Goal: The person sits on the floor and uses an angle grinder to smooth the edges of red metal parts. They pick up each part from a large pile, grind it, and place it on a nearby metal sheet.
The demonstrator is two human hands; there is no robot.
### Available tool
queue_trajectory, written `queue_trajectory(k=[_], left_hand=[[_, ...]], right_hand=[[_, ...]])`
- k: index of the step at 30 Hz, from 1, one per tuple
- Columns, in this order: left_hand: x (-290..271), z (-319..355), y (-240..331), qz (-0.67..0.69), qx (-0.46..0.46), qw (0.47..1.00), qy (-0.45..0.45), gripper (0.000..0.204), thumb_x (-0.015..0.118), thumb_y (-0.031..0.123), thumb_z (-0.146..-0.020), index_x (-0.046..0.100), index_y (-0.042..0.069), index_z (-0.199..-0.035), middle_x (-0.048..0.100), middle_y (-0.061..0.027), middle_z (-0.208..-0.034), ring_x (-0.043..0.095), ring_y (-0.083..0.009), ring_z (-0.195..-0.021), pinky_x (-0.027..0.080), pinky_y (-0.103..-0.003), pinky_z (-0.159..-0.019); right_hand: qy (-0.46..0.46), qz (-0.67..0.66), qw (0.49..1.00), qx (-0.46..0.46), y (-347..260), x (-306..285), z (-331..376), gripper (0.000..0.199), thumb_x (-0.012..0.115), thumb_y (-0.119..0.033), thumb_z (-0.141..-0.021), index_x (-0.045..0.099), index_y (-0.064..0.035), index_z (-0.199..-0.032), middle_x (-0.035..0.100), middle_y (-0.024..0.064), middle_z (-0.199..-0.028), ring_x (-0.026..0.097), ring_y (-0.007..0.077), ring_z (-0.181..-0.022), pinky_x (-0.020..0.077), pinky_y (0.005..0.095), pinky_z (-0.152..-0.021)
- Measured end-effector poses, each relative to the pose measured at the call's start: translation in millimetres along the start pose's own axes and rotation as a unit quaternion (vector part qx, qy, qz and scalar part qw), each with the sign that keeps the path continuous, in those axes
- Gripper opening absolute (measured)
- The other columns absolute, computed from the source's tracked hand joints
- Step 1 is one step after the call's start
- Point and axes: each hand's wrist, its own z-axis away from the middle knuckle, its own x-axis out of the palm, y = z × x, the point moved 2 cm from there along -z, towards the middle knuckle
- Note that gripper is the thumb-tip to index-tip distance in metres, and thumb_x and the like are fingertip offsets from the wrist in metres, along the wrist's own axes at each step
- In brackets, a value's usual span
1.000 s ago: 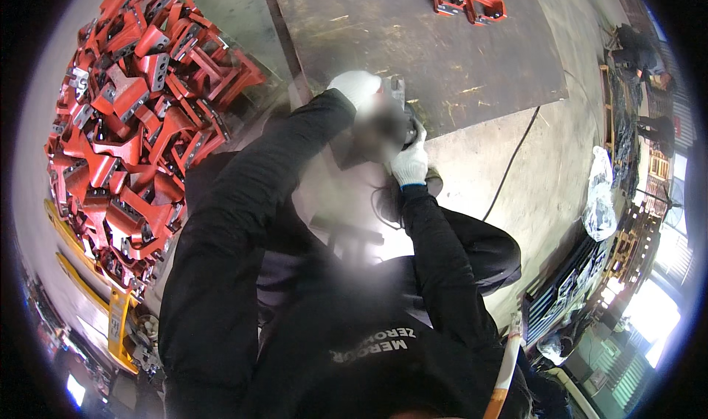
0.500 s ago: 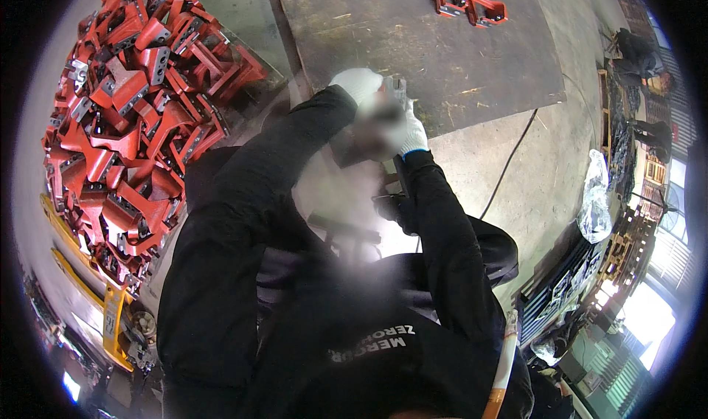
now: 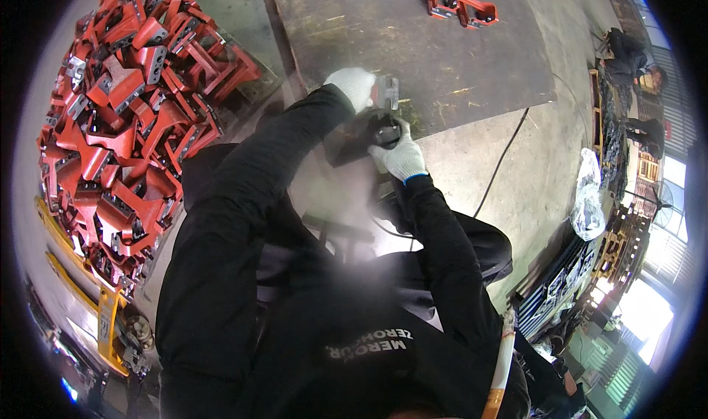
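Grey metal block with a red edge (image 3: pixel 390 93) lies at the near edge of a dark, scuffed flat sheet (image 3: pixel 472 65), just beside the white-gloved left hand (image 3: pixel 352 88). Left fingers are curled toward its red side; contact is blurred, so cannot tell whether they clamp it or only brace it. The white-gloved right hand (image 3: pixel 402 157) grasps a black, rounded handheld tool (image 3: pixel 386 133), fingers wrapped around it, on the body side of the block. Tool type not identifiable.

Handling notes (judgement): brace the block firmly before the tool bears on it; keep left fingertips clear of the tool's working end; hold a steady right wrist and use light, even pressure; keep the thin black cable (image 3: pixel 504 161) on the pale floor out of the way.

Compared with half a second ago: right hand and tool sit lower, nearer the body; the haze over them is thinner and the tool's outline is clearer. Left hand holds nearly the same place. Two red metal brackets (image 3: pixel 459 3) on the far sheet and the heap of red castings (image 3: pixel 125 127) at left show no change beyond a slight view shift
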Motion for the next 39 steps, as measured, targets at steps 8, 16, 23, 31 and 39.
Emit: queue_trajectory(k=[8,16,23,31,39], left_hand=[[0.7,5.1,-4.2,0.001,0.0,1.0,0.021,0.036,0.08,0.026,-0.085,0.068,0.0,-0.107,0.07,-0.0243,-0.107,0.067,-0.0441,-0.107,0.054,-0.052,-0.093],[3.6,-1.1,0.0,-0.003,-0.013,1.0,-0.001,0.037,0.081,0.027,-0.084,0.069,0.0,-0.108,0.071,-0.0246,-0.109,0.067,-0.044,-0.107,0.054,-0.052,-0.094],[7.6,-3.2,-1.3,-0.006,-0.005,1.0,0.012,0.037,0.082,0.027,-0.084,0.068,-0.001,-0.105,0.071,-0.0253,-0.106,0.067,-0.0453,-0.106,0.053,-0.053,-0.092],[8.5,-3.5,-3.0,-0.007,0.005,1.0,0.026,0.037,0.082,0.027,-0.084,0.068,-0.001,-0.103,0.071,-0.0251,-0.103,0.067,-0.0455,-0.104,0.053,-0.054,-0.091],[3.0,-1.1,3.2,-0.005,-0.009,1.0,0.012,0.037,0.082,0.028,-0.084,0.068,-0.001,-0.102,0.07,-0.0267,-0.104,0.067,-0.0455,-0.104,0.053,-0.053,-0.09]], right_hand=[[0.032,-0.02,0.999,-0.003,-35.0,-5.5,-52.5,0.105,0.09,-0.044,-0.078,0.031,-0.0058,-0.157,0.068,0.025,-0.133,0.065,0.04,-0.127,0.0523,0.0447,-0.105],[0.036,0.026,0.996,-0.072,-17.1,-2.4,-74.7,0.117,0.088,-0.048,-0.077,0.024,0.0017,-0.161,0.067,0.0249,-0.135,0.066,0.0379,-0.125,0.0525,0.0419,-0.105],[-0.012,0.075,0.997,-0.024,-33.3,-13.3,-26.8,0.103,0.082,-0.033,-0.078,0.029,-0.0117,-0.163,0.074,0.0269,-0.113,0.07,0.0444,-0.11,0.0557,0.0489,-0.097],[-0.084,0.133,0.987,-0.021,-19.0,-6.3,-8.2,0.11,0.082,-0.038,-0.079,0.02,-0.0067,-0.164,0.072,0.0275,-0.12,0.07,0.0433,-0.113,0.0545,0.0477,-0.1],[0.067,-0.06,0.995,0.051,9.5,4.3,-15.5,0.096,0.081,-0.032,-0.08,0.031,-0.0155,-0.161,0.073,0.025,-0.119,0.069,0.0414,-0.116,0.0538,0.0467,-0.102]])
